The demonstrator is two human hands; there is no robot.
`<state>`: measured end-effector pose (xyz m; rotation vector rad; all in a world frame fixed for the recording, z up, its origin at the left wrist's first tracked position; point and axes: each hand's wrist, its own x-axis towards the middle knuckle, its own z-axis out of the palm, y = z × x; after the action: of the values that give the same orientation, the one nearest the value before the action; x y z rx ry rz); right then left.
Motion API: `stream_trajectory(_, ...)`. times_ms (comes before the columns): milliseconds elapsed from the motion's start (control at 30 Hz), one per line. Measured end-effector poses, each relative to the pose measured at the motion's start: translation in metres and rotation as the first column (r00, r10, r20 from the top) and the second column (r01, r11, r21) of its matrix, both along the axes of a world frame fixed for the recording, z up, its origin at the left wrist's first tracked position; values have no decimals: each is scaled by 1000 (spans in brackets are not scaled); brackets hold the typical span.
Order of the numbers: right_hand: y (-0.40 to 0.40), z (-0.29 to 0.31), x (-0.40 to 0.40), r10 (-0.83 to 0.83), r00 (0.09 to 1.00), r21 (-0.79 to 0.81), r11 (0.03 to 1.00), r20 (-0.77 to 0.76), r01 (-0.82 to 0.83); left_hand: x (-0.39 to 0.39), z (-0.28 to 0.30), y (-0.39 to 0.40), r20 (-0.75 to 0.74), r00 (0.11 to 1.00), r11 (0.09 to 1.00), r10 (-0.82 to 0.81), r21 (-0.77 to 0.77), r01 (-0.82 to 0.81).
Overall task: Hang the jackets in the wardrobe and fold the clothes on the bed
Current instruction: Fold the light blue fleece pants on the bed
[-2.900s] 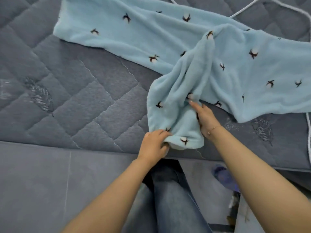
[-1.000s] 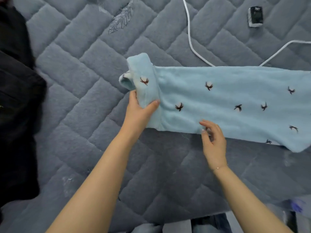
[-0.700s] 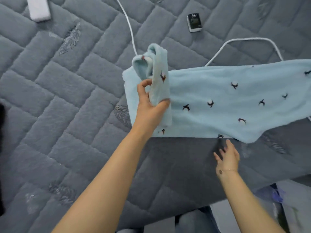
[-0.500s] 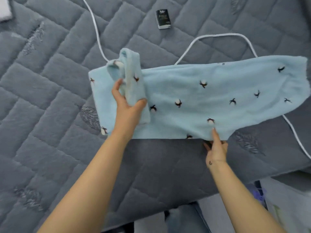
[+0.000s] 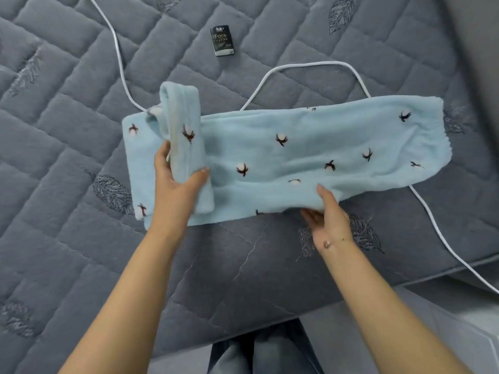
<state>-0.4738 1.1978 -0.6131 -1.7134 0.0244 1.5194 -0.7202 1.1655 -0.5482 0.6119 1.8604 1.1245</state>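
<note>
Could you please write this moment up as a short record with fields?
garment: light blue fleece garment with small dark motifs, lying flat across the bed
left hand: grips a folded end raised off the garment
right hand: fingers under the near edge, thumb on top
cable: white cable runs under the garment
also on bed: small dark packet

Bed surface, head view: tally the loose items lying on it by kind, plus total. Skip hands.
Light blue fleece garment with dark sprig print: 1
White cable: at least 1; a second stretch at upper left may be the same cable, the join is hidden under the garment
Small dark packet labelled Face: 1
Total: 3 if it is one cable, all on the grey quilted bed cover
</note>
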Motion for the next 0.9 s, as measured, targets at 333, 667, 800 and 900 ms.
stream_trajectory(333,59,4,1,450,879,45,893,-161,-449,61,19,18,39,973,962,-229,162,220)
stream_trajectory(667,85,-13,85,430,726,310,901,-537,-304,201,-21,105,229,840,871,-492,141,472)
stream_trajectory(800,99,-30,124,121,806,75,993,-580,-94,219,-64,121,157,870,874,-467,-64,481)
stream_trajectory(900,106,-33,139,357,826,104,932,-437,-348,222,-81,113,-64,886,888,-459,-72,454)
